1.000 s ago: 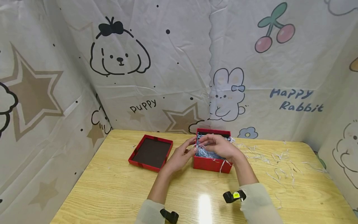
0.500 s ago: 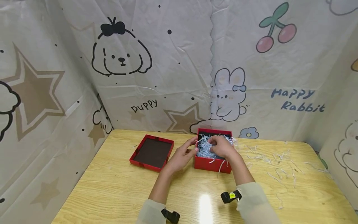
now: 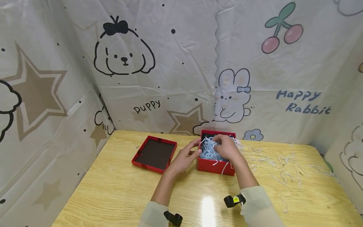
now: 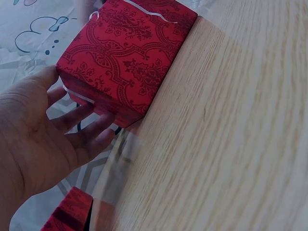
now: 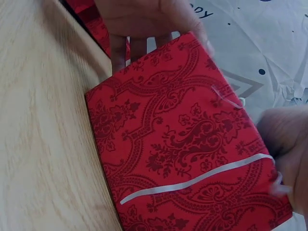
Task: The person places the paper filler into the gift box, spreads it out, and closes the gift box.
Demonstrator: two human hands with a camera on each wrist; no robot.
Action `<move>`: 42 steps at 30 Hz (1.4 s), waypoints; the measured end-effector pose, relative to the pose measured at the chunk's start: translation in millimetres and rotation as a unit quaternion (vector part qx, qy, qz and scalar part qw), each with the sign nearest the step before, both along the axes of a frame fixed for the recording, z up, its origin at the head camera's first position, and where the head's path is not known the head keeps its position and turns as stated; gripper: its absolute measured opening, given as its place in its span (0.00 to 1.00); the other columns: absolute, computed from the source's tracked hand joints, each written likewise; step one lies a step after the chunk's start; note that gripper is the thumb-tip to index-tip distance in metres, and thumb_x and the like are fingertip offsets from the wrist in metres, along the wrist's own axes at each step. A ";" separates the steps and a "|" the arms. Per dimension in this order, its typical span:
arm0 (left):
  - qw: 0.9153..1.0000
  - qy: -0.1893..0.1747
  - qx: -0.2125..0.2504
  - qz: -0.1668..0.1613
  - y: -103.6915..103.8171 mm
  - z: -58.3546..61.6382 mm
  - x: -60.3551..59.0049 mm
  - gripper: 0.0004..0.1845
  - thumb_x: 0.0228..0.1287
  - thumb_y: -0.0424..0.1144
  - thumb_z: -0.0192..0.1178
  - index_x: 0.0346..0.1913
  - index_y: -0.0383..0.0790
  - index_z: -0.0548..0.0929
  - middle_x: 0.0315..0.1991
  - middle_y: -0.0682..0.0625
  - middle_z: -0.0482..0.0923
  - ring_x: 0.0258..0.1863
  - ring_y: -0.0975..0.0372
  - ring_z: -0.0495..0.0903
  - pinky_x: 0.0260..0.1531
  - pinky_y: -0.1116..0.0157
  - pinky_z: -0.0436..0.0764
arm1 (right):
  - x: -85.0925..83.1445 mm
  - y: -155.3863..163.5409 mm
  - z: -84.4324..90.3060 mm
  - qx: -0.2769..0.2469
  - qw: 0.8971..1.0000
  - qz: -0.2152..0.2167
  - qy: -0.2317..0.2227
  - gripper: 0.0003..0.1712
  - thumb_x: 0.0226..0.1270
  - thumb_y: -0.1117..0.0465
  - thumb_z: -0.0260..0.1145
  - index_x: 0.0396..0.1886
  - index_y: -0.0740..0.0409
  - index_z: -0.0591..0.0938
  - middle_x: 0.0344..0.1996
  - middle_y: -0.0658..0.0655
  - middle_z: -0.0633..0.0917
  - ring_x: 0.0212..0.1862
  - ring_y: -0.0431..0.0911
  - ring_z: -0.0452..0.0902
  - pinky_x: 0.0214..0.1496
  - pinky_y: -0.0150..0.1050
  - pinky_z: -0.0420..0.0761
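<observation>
Red box (image 3: 216, 165): far middle of wooden table (image 3: 113, 195), against backdrop.
Right hand (image 3: 225, 147): fingers curled into shredded paper (image 3: 208, 150) inside.
Left hand (image 3: 185, 156): fingers straight, touching box's left wall.
Lid (image 3: 154, 154): one, upturned, left, apart.
Strands (image 3: 283, 164): scattered right.

Setting: an improvised recording booth, not a lived-in room or commercial premises. A light wooden table (image 3: 119, 192) with rounded corners is enclosed on 3 sides by creased fabric sheeting (image 3: 181, 63), hung as a backdrop and printed with cartoon puppies, a rabbit, cherries, stars and the words "Puppy" and "Happy Rabbit". The sheeting hides any real walls or furniture. Small black camera units (image 3: 234, 200) sit at the person's wrists, consistent with a data-collection station. Overhead light glares on the tabletop.
</observation>
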State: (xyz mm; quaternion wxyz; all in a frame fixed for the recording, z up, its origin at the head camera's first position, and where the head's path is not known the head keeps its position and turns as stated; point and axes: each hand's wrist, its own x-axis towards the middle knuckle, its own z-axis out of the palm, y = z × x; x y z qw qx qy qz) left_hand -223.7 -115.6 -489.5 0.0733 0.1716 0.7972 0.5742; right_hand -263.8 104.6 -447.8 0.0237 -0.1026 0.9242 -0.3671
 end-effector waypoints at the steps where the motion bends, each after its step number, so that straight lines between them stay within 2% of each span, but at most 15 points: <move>1: 1.000 0.000 -0.001 0.001 -0.2 0.5 0.3 0.31 0.84 0.48 0.55 0.83 0.53 0.63 0.77 0.45 0.69 0.61 0.50 0.83 0.64 0.49 0.79 | 0.5 0.2 0.8 -0.014 1.000 -0.001 0.006 0.15 0.65 0.70 0.69 0.51 0.69 0.86 0.51 0.69 0.87 0.57 0.64 0.81 0.65 0.60 0.77; 5: 1.000 -0.008 -0.007 0.001 -0.6 2.4 1.0 0.31 0.83 0.50 0.55 0.84 0.55 0.63 0.78 0.46 0.68 0.62 0.51 0.83 0.65 0.49 0.79 | 4.2 4.6 9.8 -0.060 0.998 0.003 0.003 0.15 0.71 0.67 0.70 0.55 0.66 0.85 0.54 0.67 0.87 0.57 0.62 0.82 0.66 0.60 0.78; 11: 1.000 -0.012 -0.005 0.001 -1.0 2.1 0.9 0.31 0.83 0.51 0.56 0.83 0.59 0.63 0.78 0.48 0.68 0.62 0.52 0.83 0.65 0.50 0.79 | 14.1 19.3 35.2 -0.096 0.995 0.014 -0.002 0.19 0.74 0.66 0.70 0.62 0.66 0.82 0.57 0.67 0.85 0.59 0.62 0.81 0.63 0.58 0.81; 16: 1.000 0.002 -0.008 0.002 -3.8 2.8 -0.4 0.31 0.83 0.50 0.55 0.83 0.58 0.63 0.78 0.46 0.68 0.61 0.51 0.83 0.63 0.50 0.80 | 16.8 22.8 49.9 -0.147 0.989 0.026 0.022 0.17 0.75 0.68 0.69 0.60 0.66 0.82 0.52 0.66 0.87 0.53 0.59 0.83 0.55 0.49 0.84; 19: 1.000 0.003 -0.005 -0.002 -4.3 3.2 -1.2 0.31 0.83 0.50 0.55 0.83 0.58 0.63 0.78 0.46 0.68 0.61 0.52 0.83 0.63 0.51 0.80 | 14.9 20.4 46.5 -0.198 0.979 0.052 0.005 0.16 0.75 0.71 0.68 0.60 0.69 0.82 0.52 0.69 0.86 0.52 0.61 0.85 0.51 0.45 0.87; 23: 1.000 -0.004 -0.002 -0.007 -3.1 2.5 -0.9 0.31 0.83 0.51 0.55 0.83 0.59 0.63 0.78 0.47 0.67 0.62 0.52 0.83 0.64 0.50 0.80 | 9.6 13.9 30.3 -0.261 0.959 0.088 -0.065 0.18 0.76 0.72 0.65 0.62 0.73 0.78 0.54 0.74 0.83 0.55 0.64 0.85 0.53 0.48 0.88; 25: 1.000 -0.009 -0.001 -0.007 -2.1 1.9 -0.3 0.31 0.83 0.51 0.55 0.84 0.60 0.62 0.79 0.48 0.67 0.62 0.52 0.82 0.65 0.49 0.79 | 6.6 10.0 21.3 -0.275 0.952 0.095 -0.097 0.18 0.77 0.72 0.64 0.62 0.74 0.77 0.55 0.74 0.83 0.56 0.64 0.85 0.55 0.50 0.87; 28: 1.000 -0.014 0.000 -0.007 -1.4 1.3 0.4 0.32 0.83 0.51 0.56 0.84 0.60 0.62 0.79 0.48 0.67 0.62 0.51 0.82 0.65 0.49 0.79 | 1.3 4.4 9.2 -0.276 0.947 0.097 -0.130 0.18 0.78 0.72 0.64 0.63 0.73 0.77 0.56 0.73 0.83 0.57 0.62 0.85 0.57 0.49 0.87; 31: 1.000 -0.012 -0.001 -0.006 -1.6 0.7 0.8 0.32 0.83 0.51 0.55 0.84 0.59 0.62 0.79 0.47 0.67 0.62 0.51 0.82 0.65 0.48 0.79 | -3.5 0.2 0.5 -0.243 0.955 0.086 -0.147 0.17 0.78 0.71 0.63 0.62 0.70 0.79 0.55 0.70 0.84 0.54 0.58 0.86 0.52 0.42 0.87; 35: 1.000 -0.008 -0.003 -0.004 -1.8 0.9 0.8 0.32 0.83 0.51 0.55 0.84 0.57 0.61 0.79 0.47 0.66 0.63 0.51 0.82 0.65 0.48 0.79 | -7.2 -2.3 -5.7 -0.194 0.966 0.060 -0.160 0.15 0.77 0.72 0.63 0.60 0.71 0.81 0.51 0.69 0.85 0.48 0.54 0.85 0.43 0.39 0.82; 38: 1.000 -0.006 -0.004 -0.002 -1.5 1.0 0.2 0.32 0.83 0.51 0.55 0.84 0.57 0.61 0.79 0.48 0.66 0.63 0.51 0.82 0.65 0.49 0.79 | -7.5 -3.5 -7.3 -0.166 0.974 0.040 -0.150 0.14 0.74 0.73 0.64 0.56 0.73 0.82 0.47 0.69 0.86 0.47 0.53 0.84 0.46 0.40 0.83; 42: 1.000 -0.004 -0.005 -0.005 -1.4 0.1 -0.5 0.32 0.84 0.51 0.55 0.84 0.56 0.62 0.79 0.47 0.67 0.62 0.51 0.82 0.64 0.49 0.79 | -4.2 -5.2 -6.6 -0.082 0.992 0.006 -0.098 0.14 0.67 0.72 0.67 0.51 0.73 0.85 0.42 0.67 0.87 0.44 0.53 0.82 0.51 0.47 0.83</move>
